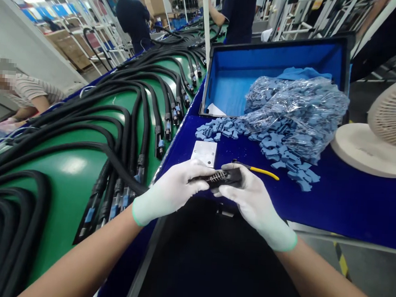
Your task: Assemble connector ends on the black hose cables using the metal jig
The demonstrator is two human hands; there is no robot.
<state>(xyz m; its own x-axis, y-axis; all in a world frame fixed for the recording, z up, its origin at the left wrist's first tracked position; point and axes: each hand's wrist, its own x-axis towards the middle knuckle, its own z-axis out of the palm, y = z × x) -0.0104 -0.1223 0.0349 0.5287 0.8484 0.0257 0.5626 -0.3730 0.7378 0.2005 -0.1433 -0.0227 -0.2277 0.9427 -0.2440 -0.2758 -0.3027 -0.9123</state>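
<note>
Both my hands wear white gloves and meet over the blue bench's front edge. My left hand is closed round the near end of a black cable connector, whose thick black hose trails off left onto the green conveyor. My right hand grips the connector's other end from the right, fingers curled under it. Metal contacts show on the connector's top face between the two hands.
Small blue rubber pieces lie loose and in clear bags spilling from a blue-lined box. A yellow-handled tool and white plate lie behind my hands. Several black cables cover the green conveyor. A fan stands right. People work at left and beyond.
</note>
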